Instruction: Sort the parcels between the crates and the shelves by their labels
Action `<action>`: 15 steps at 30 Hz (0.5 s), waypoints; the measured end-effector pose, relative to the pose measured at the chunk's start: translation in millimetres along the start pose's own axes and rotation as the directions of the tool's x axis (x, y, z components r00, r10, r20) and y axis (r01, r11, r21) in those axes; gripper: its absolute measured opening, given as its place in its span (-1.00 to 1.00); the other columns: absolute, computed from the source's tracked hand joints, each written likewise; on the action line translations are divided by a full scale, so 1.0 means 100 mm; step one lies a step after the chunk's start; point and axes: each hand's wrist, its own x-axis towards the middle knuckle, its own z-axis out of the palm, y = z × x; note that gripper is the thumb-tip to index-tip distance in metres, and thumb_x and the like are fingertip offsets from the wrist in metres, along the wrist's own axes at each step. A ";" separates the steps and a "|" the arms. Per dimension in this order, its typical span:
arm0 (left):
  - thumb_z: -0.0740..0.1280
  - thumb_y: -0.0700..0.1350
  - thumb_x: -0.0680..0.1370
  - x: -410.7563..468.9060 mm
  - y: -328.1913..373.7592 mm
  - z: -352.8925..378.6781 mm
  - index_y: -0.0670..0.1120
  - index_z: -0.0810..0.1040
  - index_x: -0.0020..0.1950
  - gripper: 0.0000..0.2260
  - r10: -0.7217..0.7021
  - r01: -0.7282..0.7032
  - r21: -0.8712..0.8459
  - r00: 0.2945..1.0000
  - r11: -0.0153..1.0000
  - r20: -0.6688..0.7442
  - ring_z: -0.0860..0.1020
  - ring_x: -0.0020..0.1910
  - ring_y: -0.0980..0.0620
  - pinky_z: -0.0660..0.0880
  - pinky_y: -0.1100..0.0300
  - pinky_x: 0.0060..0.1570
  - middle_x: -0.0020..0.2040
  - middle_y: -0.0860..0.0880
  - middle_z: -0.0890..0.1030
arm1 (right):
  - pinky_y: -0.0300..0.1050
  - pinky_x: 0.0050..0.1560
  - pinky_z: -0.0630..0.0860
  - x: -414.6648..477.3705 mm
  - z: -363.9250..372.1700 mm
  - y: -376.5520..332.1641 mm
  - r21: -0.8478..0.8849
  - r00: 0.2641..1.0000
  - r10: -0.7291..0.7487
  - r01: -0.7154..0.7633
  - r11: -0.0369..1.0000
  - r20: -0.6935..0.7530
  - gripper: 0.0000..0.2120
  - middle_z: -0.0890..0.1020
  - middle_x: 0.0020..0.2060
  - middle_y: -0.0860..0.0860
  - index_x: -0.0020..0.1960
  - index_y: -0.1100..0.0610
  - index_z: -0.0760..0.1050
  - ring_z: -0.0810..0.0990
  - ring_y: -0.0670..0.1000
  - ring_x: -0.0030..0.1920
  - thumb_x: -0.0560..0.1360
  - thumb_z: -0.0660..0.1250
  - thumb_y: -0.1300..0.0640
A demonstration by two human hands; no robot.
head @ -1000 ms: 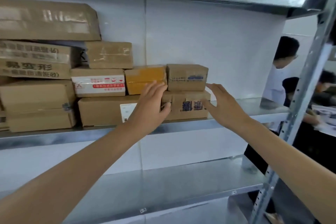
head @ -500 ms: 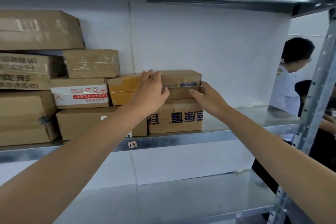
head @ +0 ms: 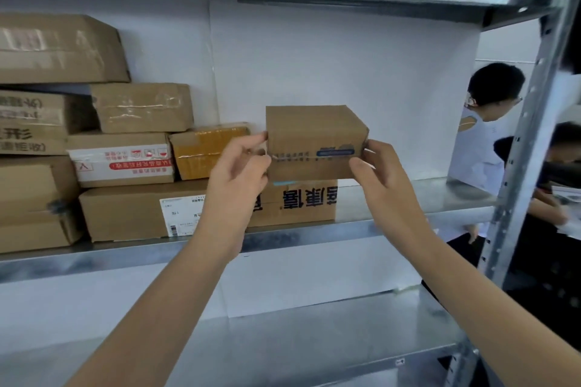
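I see left hand [head: 242,163] and right hand [head: 377,173] gripping opposite ends of a small brown parcel [head: 314,141]; it rests on, or perhaps just above, a printed carton [head: 301,203] on the middle shelf [head: 424,198]; stacked parcels [head: 125,160] lie leftward.

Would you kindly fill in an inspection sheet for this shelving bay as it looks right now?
Surface: metal middle shelf carrying the parcels, with a lower shelf beneath it.
Job's things: small brown parcel held in front of the white back panel, over a printed carton; whether the two touch cannot be told. To the left, stacked parcels.
Clutter: nothing seen.
Grippers: left hand and right hand each pinch one side of the small brown parcel.
Cables: nothing seen.
Surroundings: perforated upright at the right; two people beyond it.
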 end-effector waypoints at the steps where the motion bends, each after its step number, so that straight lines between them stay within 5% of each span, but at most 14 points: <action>1: 0.28 -0.20 0.63 -0.10 -0.04 -0.04 0.17 0.63 0.02 -0.74 -0.029 0.029 -0.032 1.000 0.999 0.002 0.61 0.20 0.09 0.55 0.17 0.15 0.15 0.14 0.66 | -0.26 0.15 0.47 -0.11 -0.02 0.00 0.020 1.000 -0.001 0.001 1.000 -0.004 -0.78 0.60 0.14 -0.26 0.26 -0.11 0.41 0.55 -0.30 0.16 0.62 0.23 -0.02; 6: 0.33 -0.01 0.61 -0.59 -0.31 -0.27 0.11 0.60 -0.06 -0.92 -0.073 0.074 0.010 0.994 0.997 -0.082 0.62 0.14 0.07 0.58 0.11 0.15 0.05 0.11 0.67 | -0.09 0.22 0.52 -0.67 0.01 0.07 0.130 0.999 0.045 -0.043 0.991 -0.012 -0.78 0.61 -0.09 -0.18 -0.07 -0.12 0.46 0.61 -0.12 0.09 0.52 0.19 -0.25; 8: 0.39 0.21 0.48 -0.80 -0.42 -0.32 0.08 0.53 -0.14 -0.78 -0.113 0.127 0.073 0.980 0.989 -0.162 0.61 0.08 0.03 0.53 0.00 0.23 -0.07 0.11 0.63 | -0.10 0.18 0.57 -0.87 0.09 0.17 0.161 0.996 0.091 -0.089 0.983 -0.002 -0.72 0.60 -0.15 -0.06 -0.14 -0.07 0.46 0.61 -0.09 0.00 0.50 0.21 -0.27; 11: 0.45 0.30 0.36 -1.02 -0.59 -0.43 0.04 0.51 -0.16 -0.64 -0.187 0.207 0.066 0.955 0.976 -0.230 0.62 0.09 0.08 0.49 -0.06 0.27 -0.04 0.12 0.67 | -0.16 -0.03 0.55 -1.07 0.25 0.29 0.123 0.989 0.144 -0.142 0.982 -0.011 -0.71 0.62 -0.15 -0.04 -0.10 -0.01 0.48 0.61 -0.05 -0.07 0.51 0.32 -0.24; 15: 0.42 0.20 0.43 -1.24 -0.73 -0.65 0.08 0.61 -0.01 -0.75 -0.210 0.252 0.100 0.928 0.963 -0.308 0.63 0.04 0.23 0.52 0.16 0.12 0.00 0.16 0.68 | -0.42 -0.13 0.50 -1.24 0.51 0.41 0.116 0.971 0.233 -0.238 0.964 0.059 -0.72 0.65 -0.06 -0.22 0.06 -0.06 0.53 0.63 -0.21 -0.06 0.43 0.32 -0.17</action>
